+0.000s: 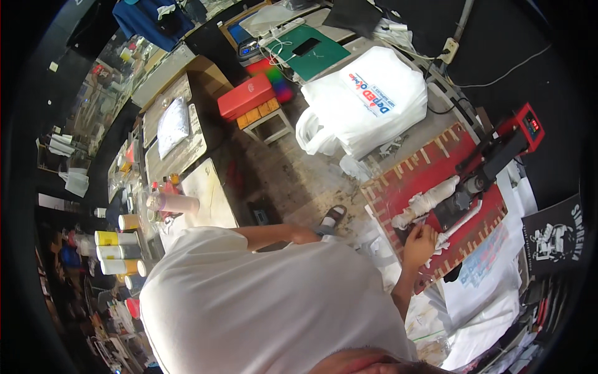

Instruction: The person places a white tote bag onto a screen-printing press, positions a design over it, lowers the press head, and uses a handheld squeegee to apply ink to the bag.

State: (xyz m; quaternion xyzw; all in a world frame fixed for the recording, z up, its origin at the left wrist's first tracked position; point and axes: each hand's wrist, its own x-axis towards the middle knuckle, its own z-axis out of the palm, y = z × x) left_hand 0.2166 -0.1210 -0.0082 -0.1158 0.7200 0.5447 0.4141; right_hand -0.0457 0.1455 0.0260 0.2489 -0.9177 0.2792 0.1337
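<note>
My right hand [420, 245] is over the near left part of a red board [398, 181], its fingers bent together. What they hold, if anything, is too small to make out. Just beyond the fingertips lies a bulky roll wrapped in cream cloth [430, 202], part of a black press-like machine [458, 206] on the board. Crumpled white scraps [441, 243] are beside the hand. My left hand [305, 235] is low in front of my white shirt, above the floor, with its fingers mostly hidden. A sandalled foot [334, 215] shows just past it.
A red control box [531, 128] tops the machine. Beyond the board lies a white carrier bag [367, 100]; a phone [305, 46] rests on a green mat [314, 59]. A red case [246, 96] sits on a stool. Printed white sheets [479, 274] lie at right, jars [118, 251] at left.
</note>
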